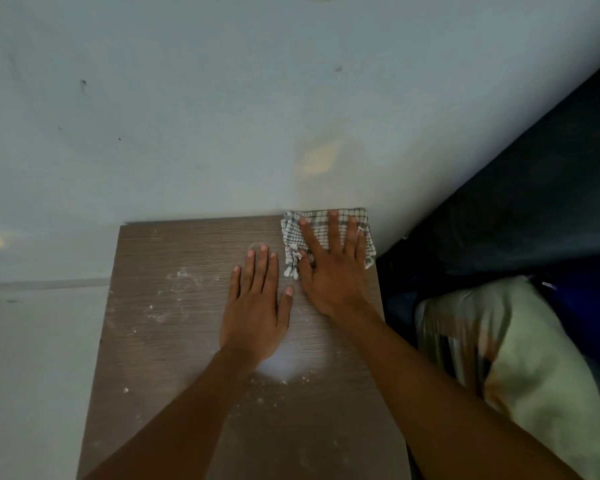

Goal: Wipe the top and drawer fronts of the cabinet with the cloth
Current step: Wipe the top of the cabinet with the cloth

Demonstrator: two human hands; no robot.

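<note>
The brown wood-grain cabinet top [174, 334] fills the lower middle, speckled with white dust and crumbs. A white cloth with a dark check pattern [293, 233] lies at the top's far right corner, against the wall. My right hand [329, 268] presses flat on the cloth with fingers spread. My left hand [257, 306] rests flat on the bare wood just left of the cloth, fingers together, holding nothing. The drawer fronts are out of sight.
A pale blue-grey wall [222, 116] with stains rises right behind the cabinet. To the right lie a dark bed or mattress [534, 185] and a pale green pillow [534, 368]. A light floor [32, 358] shows on the left.
</note>
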